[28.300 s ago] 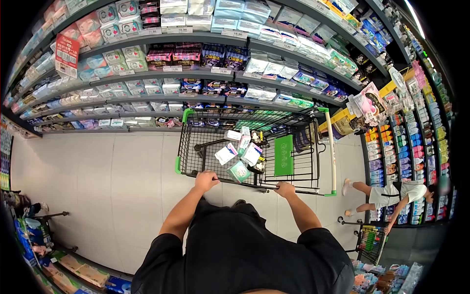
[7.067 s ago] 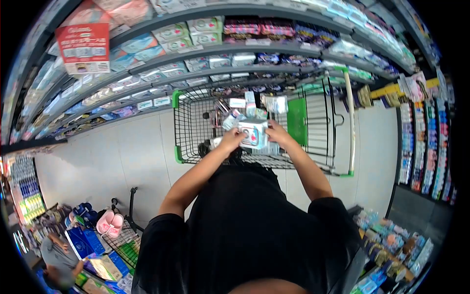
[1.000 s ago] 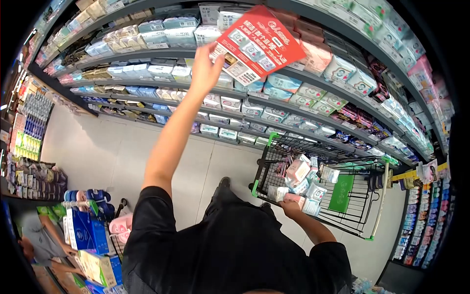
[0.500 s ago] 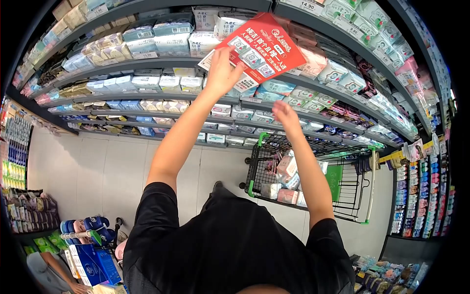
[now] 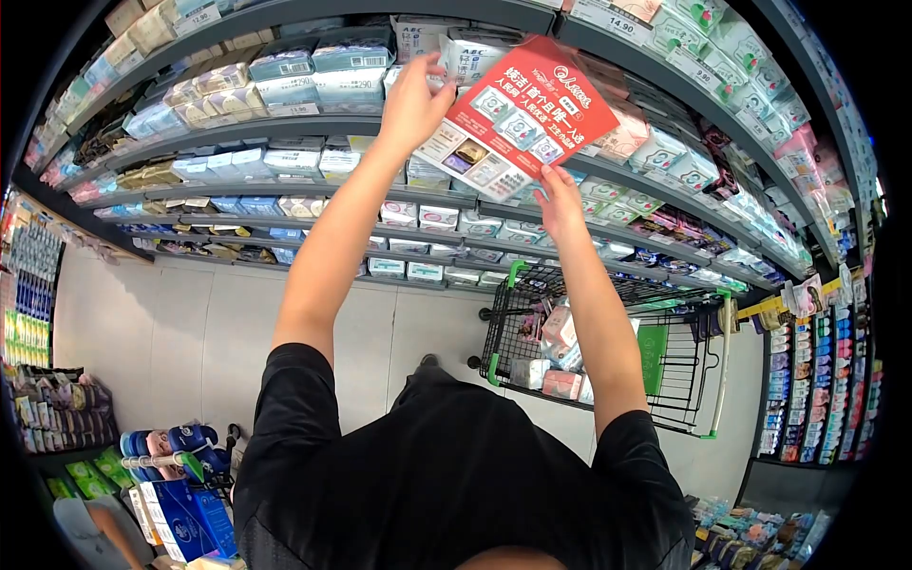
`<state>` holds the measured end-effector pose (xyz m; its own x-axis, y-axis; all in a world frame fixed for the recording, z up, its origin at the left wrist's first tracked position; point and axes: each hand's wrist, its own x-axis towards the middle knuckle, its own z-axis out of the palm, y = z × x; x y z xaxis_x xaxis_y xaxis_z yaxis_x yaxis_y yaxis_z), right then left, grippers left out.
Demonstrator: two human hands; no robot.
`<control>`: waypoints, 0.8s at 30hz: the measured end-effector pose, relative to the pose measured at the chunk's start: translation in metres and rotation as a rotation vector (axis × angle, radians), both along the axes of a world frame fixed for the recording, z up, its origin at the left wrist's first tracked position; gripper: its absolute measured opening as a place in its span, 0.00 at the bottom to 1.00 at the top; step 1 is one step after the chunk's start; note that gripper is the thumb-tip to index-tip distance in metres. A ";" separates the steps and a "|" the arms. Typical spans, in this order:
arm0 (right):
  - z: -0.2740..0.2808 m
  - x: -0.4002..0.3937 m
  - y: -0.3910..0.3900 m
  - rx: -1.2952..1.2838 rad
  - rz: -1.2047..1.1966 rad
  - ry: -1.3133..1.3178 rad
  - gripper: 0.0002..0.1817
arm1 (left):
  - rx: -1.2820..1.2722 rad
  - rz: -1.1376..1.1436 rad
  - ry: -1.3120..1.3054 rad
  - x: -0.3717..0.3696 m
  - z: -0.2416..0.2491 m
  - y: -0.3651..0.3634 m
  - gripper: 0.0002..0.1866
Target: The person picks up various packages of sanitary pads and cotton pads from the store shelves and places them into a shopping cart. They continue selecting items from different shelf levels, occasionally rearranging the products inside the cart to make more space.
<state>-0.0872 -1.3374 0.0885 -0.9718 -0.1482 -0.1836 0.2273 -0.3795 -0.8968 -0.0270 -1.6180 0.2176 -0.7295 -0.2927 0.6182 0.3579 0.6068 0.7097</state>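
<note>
A red promotional sign point(image 5: 532, 85) with white lettering and product pictures leans at a slant before the upper shelves. My right hand point(image 5: 561, 199) has its fingertips and thumb closed on the sign's lower right edge. Left of the sign, my left hand point(image 5: 416, 106) is raised with fingers apart, holding nothing. Its fingertips are close to white ABC sanitary pad packs point(image 5: 467, 59) on the shelf. Part of those packs is hidden behind the sign.
Shelves of pad packs point(image 5: 328, 85) curve across the front, with price tags point(image 5: 622, 27) on their edges. A black and green shopping cart point(image 5: 494, 337) holding several packs point(image 5: 560, 384) stands below my right arm. At lower left, another person point(image 5: 90, 532) is beside a loaded cart point(image 5: 180, 465).
My left hand has come off the sign and moved left. My right hand has risen to the sign's lower edge and closed on it. The sign has shifted slightly right and down.
</note>
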 end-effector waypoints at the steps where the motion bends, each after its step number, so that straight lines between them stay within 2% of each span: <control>1: 0.006 0.002 0.000 -0.008 -0.002 0.002 0.25 | -0.092 0.069 0.089 -0.007 0.002 -0.002 0.28; 3: 0.010 0.003 0.003 -0.021 0.034 0.021 0.20 | -0.310 0.231 0.233 -0.023 0.011 -0.007 0.31; 5: 0.013 0.003 0.010 -0.026 0.115 0.053 0.14 | -0.440 0.278 0.221 -0.033 0.023 -0.009 0.31; 8: 0.024 0.018 0.018 -0.079 0.078 0.137 0.07 | -0.589 0.279 0.117 -0.044 0.030 -0.010 0.32; 10: 0.034 0.022 0.029 -0.097 0.009 0.161 0.07 | -0.637 0.253 0.039 -0.047 0.034 -0.006 0.31; 13: 0.045 0.020 0.050 -0.073 -0.068 0.214 0.06 | -0.625 0.224 0.057 -0.042 0.040 0.002 0.30; 16: 0.049 0.010 0.065 0.005 -0.141 0.283 0.06 | -0.413 0.146 0.019 -0.032 0.042 0.011 0.30; 20: 0.067 0.023 0.064 0.213 -0.291 0.320 0.13 | -0.419 0.293 0.317 0.002 0.033 0.008 0.29; 21: 0.063 0.026 0.067 0.311 -0.321 0.381 0.20 | -0.381 0.327 0.307 0.022 0.031 0.008 0.29; 24: 0.045 0.053 0.071 0.597 -0.418 0.727 0.24 | -0.252 0.311 0.272 0.081 0.008 0.014 0.29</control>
